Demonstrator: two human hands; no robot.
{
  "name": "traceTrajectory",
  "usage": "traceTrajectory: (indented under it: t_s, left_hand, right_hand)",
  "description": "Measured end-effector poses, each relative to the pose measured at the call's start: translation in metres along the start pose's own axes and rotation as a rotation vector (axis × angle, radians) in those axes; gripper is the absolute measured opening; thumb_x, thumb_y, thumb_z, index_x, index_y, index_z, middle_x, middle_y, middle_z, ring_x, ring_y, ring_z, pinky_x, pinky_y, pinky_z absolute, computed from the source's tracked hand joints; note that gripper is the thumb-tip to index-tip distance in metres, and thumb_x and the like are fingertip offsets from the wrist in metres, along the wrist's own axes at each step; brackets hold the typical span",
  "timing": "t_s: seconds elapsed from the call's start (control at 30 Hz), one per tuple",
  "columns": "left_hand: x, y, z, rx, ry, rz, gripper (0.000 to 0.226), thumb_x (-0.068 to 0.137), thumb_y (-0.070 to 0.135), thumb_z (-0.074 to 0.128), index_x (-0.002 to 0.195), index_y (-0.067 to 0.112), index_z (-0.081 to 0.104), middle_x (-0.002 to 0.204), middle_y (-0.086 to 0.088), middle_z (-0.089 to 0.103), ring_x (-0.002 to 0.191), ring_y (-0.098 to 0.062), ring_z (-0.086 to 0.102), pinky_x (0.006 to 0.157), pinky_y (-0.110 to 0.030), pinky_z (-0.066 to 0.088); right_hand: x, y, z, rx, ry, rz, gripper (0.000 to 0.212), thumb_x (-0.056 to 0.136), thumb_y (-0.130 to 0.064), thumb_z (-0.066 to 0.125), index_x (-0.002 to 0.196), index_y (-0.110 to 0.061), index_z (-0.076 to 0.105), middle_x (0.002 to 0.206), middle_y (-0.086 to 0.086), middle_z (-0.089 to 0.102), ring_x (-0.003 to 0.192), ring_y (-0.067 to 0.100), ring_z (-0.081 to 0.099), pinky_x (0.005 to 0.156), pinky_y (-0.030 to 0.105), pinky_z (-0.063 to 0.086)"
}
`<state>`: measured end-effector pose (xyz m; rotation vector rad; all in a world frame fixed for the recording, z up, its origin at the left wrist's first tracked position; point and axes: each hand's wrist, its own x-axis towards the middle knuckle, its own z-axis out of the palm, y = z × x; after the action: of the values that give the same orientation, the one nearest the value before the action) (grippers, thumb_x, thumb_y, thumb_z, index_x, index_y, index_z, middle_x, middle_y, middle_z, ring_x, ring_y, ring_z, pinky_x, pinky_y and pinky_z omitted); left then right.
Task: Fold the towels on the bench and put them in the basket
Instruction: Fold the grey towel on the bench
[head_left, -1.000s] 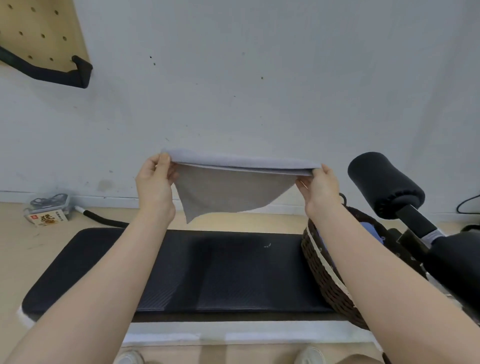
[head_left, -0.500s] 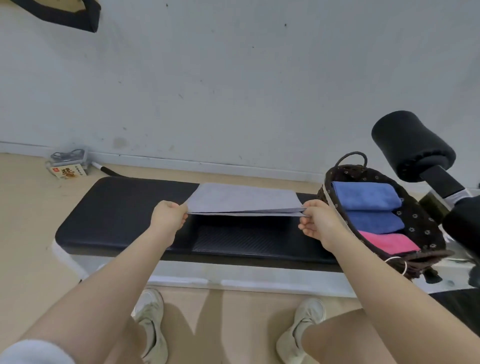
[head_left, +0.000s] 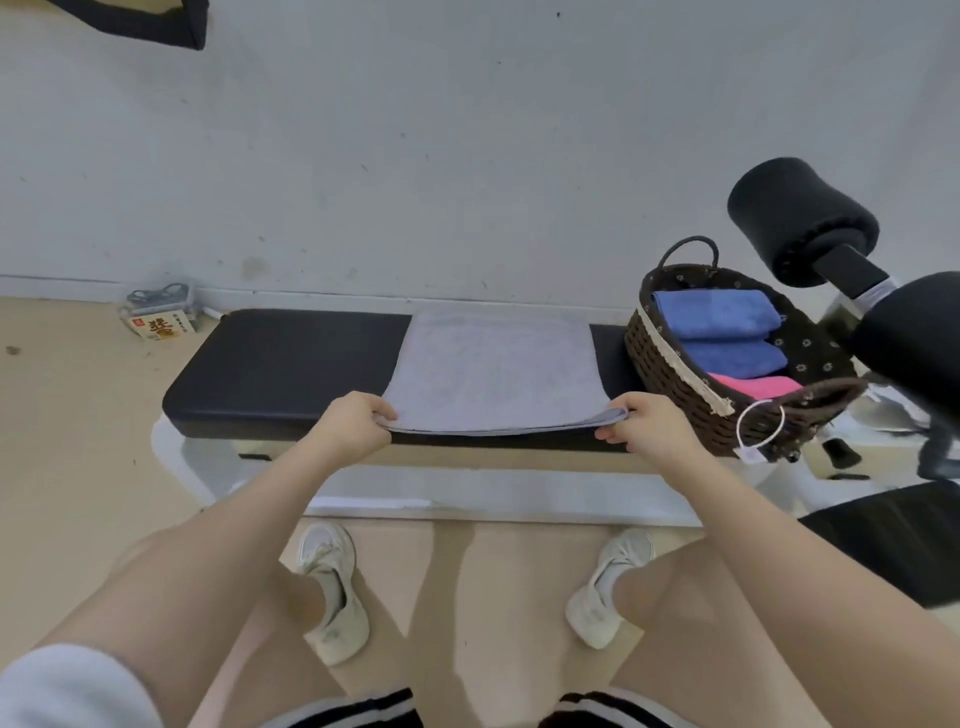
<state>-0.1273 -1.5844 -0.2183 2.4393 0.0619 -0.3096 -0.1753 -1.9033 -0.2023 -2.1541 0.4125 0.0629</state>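
A grey towel (head_left: 493, 369), folded double, lies flat across the middle of the black bench (head_left: 291, 364). My left hand (head_left: 353, 423) pinches its near left corner and my right hand (head_left: 647, 423) pinches its near right corner, both at the bench's front edge. A dark wicker basket (head_left: 670, 374) stands on the right end of the bench. Inside it lie two folded blue towels (head_left: 717, 312) and a pink towel (head_left: 753, 385).
Black padded rollers (head_left: 800, 221) of the bench frame stick out at the right, beside the basket. A small box (head_left: 161, 325) sits on the floor by the wall at the left. My feet in pale shoes (head_left: 332, 592) stand in front of the bench.
The towel was held up in the air a second ago; both hands brought it down and laid it flat on the bench. The view tilted downward.
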Motion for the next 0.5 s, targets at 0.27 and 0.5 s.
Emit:
traceTrajectory:
  t_s: [0.27,0.5]
  left_hand:
    - [-0.017,-0.003,0.0,-0.084,0.13,0.187,0.006,0.081,0.007,0.057,0.08,0.006,0.063,0.081,-0.004,0.058,0.073,-0.019,0.052,0.06,-0.024,0.039]
    - [-0.006,0.007,0.0,-0.408,-0.024,0.18,0.016,0.066,0.022,0.042,0.063,0.006,0.041,0.064,-0.003,0.033,0.062,-0.017,0.027,0.057,-0.029,0.02]
  right_hand:
    - [-0.016,0.008,0.001,-0.108,0.14,0.028,0.018,0.077,-0.005,0.049,0.06,-0.01,0.044,0.061,0.006,0.04,0.06,0.019,0.033,0.054,0.03,0.024]
    - [0.006,-0.008,-0.006,0.077,0.084,0.028,0.017,0.069,-0.004,0.044,0.058,-0.011,0.033,0.06,0.008,0.025,0.062,0.018,0.023,0.056,0.03,0.017]
